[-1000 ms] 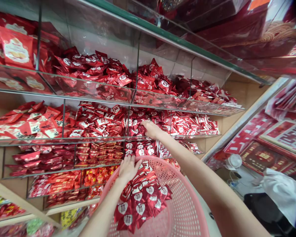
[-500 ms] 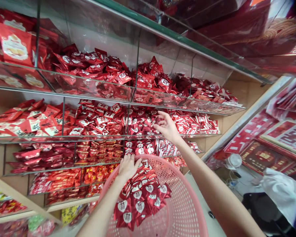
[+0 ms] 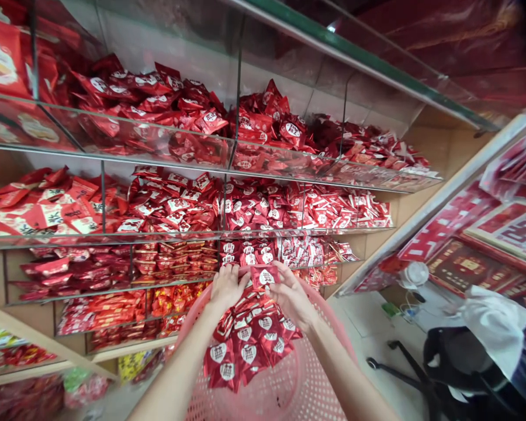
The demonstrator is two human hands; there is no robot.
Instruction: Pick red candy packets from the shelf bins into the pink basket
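The right hand pinches a red foil packet in a narrow grip, just above a pink perforated plastic basket piled with matching packets. The left hand lies open at the basket's far rim, below glass display shelves crowded with red packets.
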